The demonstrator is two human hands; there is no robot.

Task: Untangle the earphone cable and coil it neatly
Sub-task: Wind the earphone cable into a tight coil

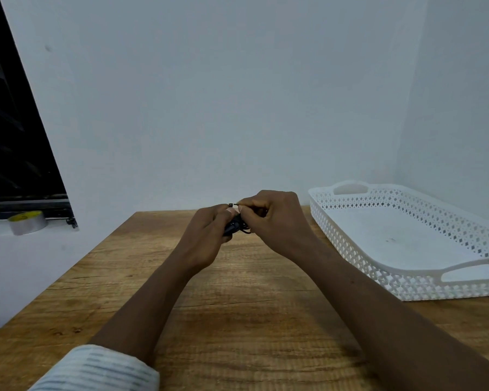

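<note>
Gripping bunched earphone cable (235, 226) from 9 o'clock with left hand (209, 235), from 3 o'clock with right hand (274, 221), all fingers (256, 211) curled on it.

Dim, cool, diffuse light from overhead; faint, soft-edged shadows pool on the wooden table (237, 320). Wide-angle distortion slants the dark window (14, 122) at the left edge. The earphone cable (235, 224) shows only as an unresolved black clump.
</note>
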